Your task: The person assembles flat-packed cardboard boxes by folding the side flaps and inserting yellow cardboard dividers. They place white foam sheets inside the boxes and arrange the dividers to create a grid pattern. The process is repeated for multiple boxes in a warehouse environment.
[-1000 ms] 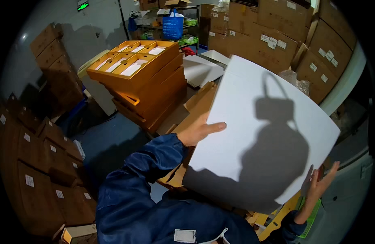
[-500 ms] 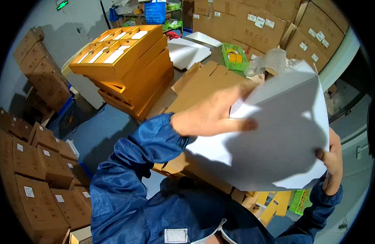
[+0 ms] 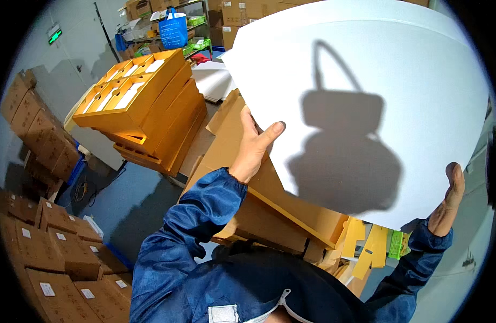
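A large white sheet of paper or thin card is raised in front of me, with a bent strip along its far edge. My left hand grips its left edge, the thumb on the near face and the fingers partly behind. At the lower right corner, my right hand holds the other side, its thumb up along the edge. A dark shadow falls across the sheet's middle. Below and behind it lies brown cardboard with an orange-yellow edge, partly hidden by the sheet.
Left of the cardboard rises a stack of orange divided trays with white inserts on top. White sheets lie behind it. Brown cartons are piled at the left. Yellow card pieces and a green basket sit low right.
The white sheet has been lifted and spread out, now tilted up and covering the back right. My left hand has moved down to its left edge; my right hand still holds the right side.
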`<state>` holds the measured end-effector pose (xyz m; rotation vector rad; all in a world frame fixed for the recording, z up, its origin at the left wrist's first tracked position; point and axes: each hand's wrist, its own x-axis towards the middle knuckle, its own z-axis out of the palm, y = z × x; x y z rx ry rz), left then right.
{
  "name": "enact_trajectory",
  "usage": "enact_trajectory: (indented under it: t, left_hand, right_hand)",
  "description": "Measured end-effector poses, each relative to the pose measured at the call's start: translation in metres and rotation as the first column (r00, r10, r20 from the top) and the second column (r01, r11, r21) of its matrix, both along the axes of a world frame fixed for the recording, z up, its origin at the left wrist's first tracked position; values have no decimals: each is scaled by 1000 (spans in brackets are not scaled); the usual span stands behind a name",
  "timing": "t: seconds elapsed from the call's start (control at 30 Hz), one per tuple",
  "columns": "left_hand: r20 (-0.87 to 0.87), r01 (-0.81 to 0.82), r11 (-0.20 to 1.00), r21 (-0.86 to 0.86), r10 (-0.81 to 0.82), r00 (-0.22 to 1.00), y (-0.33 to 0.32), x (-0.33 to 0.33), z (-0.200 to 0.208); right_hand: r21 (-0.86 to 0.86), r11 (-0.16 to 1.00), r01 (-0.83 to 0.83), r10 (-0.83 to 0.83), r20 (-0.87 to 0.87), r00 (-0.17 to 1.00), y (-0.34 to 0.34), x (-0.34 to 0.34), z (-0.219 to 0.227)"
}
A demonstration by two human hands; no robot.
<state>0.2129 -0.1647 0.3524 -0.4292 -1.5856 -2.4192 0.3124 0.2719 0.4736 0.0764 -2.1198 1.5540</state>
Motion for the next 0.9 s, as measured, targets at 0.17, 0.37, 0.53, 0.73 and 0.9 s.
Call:
enact_trajectory:
  t: [0.17,0.37,0.53,0.73,0.9]
  left_hand:
    - [65,141,971,193,-156,986,-6,9,-27]
    - [-120,-156,988,-11,153,981,-1,20,20]
    - [-90,-78,969,233,102,991,1,6,36]
    - [-100,-86,989,125,98,990,30,19,16]
    - [-69,-57,997,54,60,996,25,7,2]
  right_hand:
    - [-186,972,146,-164,-85,983,-61,11,-6]
    - [513,721,465,-293,-382,876,-38,-53,6]
    - [220,970,101,-124,95,988,-54,-49,-61]
    - [-541,835,-101,124,7,992,-86,-80,-123]
    - [-714,698,-46,-11,-75,997,-106,-65,-126]
